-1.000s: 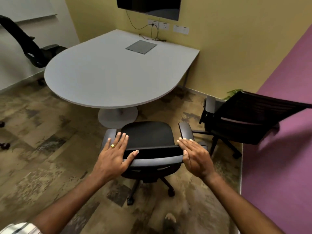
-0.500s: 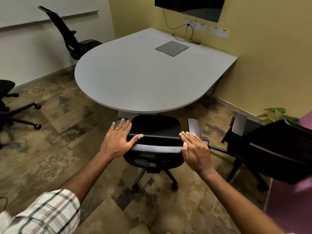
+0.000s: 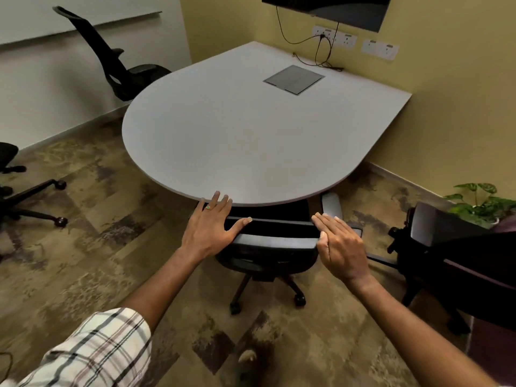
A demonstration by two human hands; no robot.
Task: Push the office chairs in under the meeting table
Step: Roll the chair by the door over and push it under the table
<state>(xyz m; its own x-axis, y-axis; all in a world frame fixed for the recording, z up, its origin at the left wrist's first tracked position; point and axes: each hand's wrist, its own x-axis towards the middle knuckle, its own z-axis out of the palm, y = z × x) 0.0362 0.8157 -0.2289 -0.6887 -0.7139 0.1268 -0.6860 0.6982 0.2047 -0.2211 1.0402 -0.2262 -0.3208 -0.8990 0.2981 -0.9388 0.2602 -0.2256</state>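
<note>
**Small corner room, yellow + white walls**

Yellow wall (image 3: 446, 113) at back/right w/ dark screen (image 3: 329, 8) mounted up top, cable (image 3: 321, 48) hanging down to a row of sockets (image 3: 335, 37). White wall (image 3: 55, 74) on left w/ a board ledge (image 3: 83, 25). Floor (image 3: 97, 261) is mottled brown/tan carpet tile, skirting along wall bases. Potted plant (image 3: 480, 202) in right corner by yellow wall. Lighting even, soft, no hard shadows.

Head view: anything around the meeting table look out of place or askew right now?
Yes. The chair on the right stands clear of the meeting table, turned sideways by the plant. Another chair at the left edge sits out on the open floor. The middle chair under both hands is mostly tucked in. No spills or damage visible.
</note>
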